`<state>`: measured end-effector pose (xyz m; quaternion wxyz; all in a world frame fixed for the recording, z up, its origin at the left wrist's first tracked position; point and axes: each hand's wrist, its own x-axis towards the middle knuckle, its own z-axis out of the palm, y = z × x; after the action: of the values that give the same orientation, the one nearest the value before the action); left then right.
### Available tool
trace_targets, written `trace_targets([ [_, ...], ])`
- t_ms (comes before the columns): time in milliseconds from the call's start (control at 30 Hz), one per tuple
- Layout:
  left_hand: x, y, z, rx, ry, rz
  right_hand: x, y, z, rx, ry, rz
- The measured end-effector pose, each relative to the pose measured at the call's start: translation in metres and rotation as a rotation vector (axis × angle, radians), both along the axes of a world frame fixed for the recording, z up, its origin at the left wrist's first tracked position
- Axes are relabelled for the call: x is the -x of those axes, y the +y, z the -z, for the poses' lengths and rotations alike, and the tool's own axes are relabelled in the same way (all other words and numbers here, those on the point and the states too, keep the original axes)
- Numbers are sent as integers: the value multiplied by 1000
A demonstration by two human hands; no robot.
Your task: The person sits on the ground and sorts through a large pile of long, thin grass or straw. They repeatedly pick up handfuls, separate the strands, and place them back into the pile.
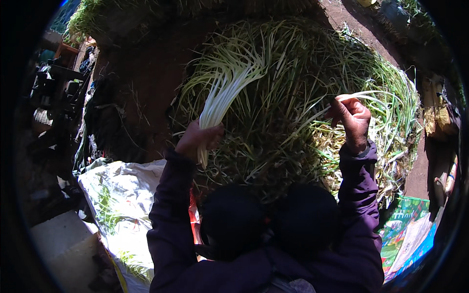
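My left hand (200, 137) is closed around a bundle of long pale-stemmed greens (223, 95), which look like blanched garlic chives. White stalks rise from the fist and fan out into yellow-green leaves, with the stalk ends poking out below. Off to the right, my right hand (351, 117) pinches a few pale stalks (370, 96) between thumb and fingers. Their leaves trail away over a broad heap of the same greens (289, 73) on the ground in front of me. Which ends the right fingers hold is hard to make out.
At the lower left lies a white woven sack (128, 197) with loose greens on it, beside a pale block (62, 234). Colourful printed sheeting (406, 227) is at the lower right. Dry, yellowed leaves (329, 146) litter the heap near my right arm. Dark clutter lines the left edge.
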<state>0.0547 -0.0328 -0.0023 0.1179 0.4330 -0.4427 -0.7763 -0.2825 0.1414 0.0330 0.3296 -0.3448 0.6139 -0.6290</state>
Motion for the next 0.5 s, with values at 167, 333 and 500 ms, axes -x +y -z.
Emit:
trace_targets([
  [167,50,28,31,-101,275,68,-36,-32,10,-13,-16,-161],
  [333,89,49,48,46,166,149,-51,-59,32,-72,-168,-180],
  [500,86,53,40,-22,213,3,-68,-38,97,-156,-274,-330],
])
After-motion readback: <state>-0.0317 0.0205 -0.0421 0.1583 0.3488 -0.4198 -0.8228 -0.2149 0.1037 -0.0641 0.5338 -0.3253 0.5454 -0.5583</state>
